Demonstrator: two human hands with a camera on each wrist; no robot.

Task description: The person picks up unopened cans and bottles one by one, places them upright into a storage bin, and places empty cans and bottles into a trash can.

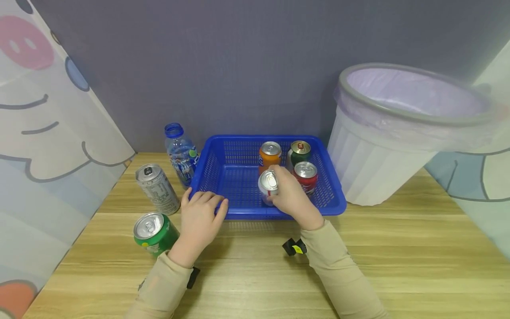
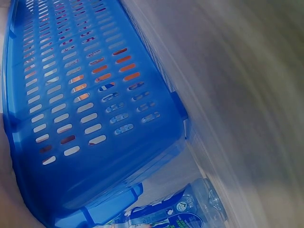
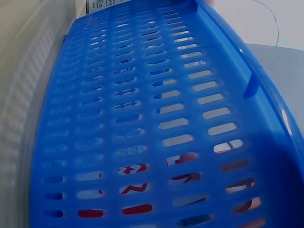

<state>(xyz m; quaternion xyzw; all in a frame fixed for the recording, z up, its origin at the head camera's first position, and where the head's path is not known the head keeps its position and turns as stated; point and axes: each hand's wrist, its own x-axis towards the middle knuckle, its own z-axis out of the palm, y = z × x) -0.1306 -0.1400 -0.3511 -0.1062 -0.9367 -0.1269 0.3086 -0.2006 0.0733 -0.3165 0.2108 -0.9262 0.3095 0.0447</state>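
In the head view, my right hand [image 1: 292,192] reaches over the front rim of a blue plastic basket [image 1: 275,217] and grips a white can [image 1: 266,188] by its upper part. Behind and beside this can stand an orange can [image 1: 270,157], a green can with a gold top [image 1: 299,153] and a red can [image 1: 306,175], all inside the basket. My left hand [image 1: 201,219] rests on the basket's front left rim, fingers over the edge. Both wrist views look at the slotted basket wall [image 2: 118,156], which mostly hides the cans.
Left of the basket stand a clear bottle with a blue neck [image 1: 181,155], a silver-grey can [image 1: 157,188] and a green can [image 1: 156,232]. At the right, a large white bin [image 1: 366,159] with a purple liner stands close to the basket. A grey panel [image 1: 239,66] rises behind.
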